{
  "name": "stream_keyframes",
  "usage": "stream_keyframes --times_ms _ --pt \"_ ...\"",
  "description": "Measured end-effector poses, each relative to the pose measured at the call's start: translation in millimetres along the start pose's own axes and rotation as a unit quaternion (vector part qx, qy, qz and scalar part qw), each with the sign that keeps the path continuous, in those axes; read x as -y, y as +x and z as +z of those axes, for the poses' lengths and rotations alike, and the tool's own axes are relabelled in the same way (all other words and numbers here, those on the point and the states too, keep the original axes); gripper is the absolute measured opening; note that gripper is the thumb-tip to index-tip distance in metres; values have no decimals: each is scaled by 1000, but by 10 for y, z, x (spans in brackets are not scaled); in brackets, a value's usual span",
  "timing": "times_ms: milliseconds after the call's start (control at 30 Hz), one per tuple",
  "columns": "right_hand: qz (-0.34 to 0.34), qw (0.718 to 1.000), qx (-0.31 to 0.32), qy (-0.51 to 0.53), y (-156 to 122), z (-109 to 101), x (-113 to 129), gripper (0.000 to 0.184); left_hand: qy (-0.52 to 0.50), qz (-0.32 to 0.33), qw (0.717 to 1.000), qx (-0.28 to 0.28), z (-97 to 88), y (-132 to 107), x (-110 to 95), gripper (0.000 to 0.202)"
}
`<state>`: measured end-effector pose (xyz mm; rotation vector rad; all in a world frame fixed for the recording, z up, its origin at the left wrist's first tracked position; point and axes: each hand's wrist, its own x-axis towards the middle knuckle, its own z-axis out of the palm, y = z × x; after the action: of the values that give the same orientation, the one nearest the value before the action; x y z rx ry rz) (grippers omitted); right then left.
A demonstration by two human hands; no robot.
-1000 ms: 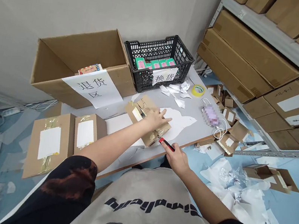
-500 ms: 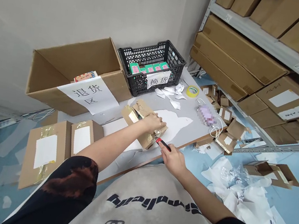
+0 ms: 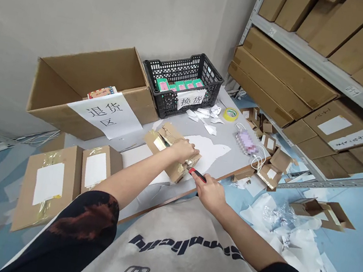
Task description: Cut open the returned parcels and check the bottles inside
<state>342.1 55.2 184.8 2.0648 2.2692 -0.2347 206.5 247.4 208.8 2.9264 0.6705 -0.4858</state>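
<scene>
A small cardboard box (image 3: 176, 170) lies on the grey table (image 3: 233, 156), its top partly split and shiny tape along its near end. My left hand (image 3: 184, 150) reaches across it and holds it down, fingers curled over its right side. My right hand (image 3: 209, 189) is closed round the red and black handle of a utility knife (image 3: 197, 175). The knife's tip meets the taped near end of the box; how deep the blade goes is hidden. White paper (image 3: 211, 152) lies under and beside the box.
Behind stand a large open carton (image 3: 85, 64) with a paper sign and a black crate (image 3: 161, 67) holding green-and-pink boxes. Yellow tape (image 3: 230, 114) and a blurred purple object (image 3: 246, 140) lie right. Two taped boxes (image 3: 49, 186) sit left. Shelving (image 3: 307, 50) rises right; scrap paper litters the floor.
The view has shifted slightly. Both hands keep almost the same place, the left on the box and the right with the utility knife at its taped end.
</scene>
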Motion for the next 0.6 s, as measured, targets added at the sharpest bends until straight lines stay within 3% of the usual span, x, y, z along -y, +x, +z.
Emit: stream_keyframes --times_ms 133,233,367,600 --pt "49 998 -1 -32 -91 -52 -308 50 5 15 1000 -4 79 -5 47 64" --pt "18 1000 6 -18 -166 -115 -499 47 3 18 1000 -16 119 19 80 63" --pt "-61 998 5 21 -135 -192 -492 46 7 18 1000 -13 105 56 94 63" --pt "-97 995 12 26 107 -144 -445 45 -3 13 1000 -15 39 43 61 60"
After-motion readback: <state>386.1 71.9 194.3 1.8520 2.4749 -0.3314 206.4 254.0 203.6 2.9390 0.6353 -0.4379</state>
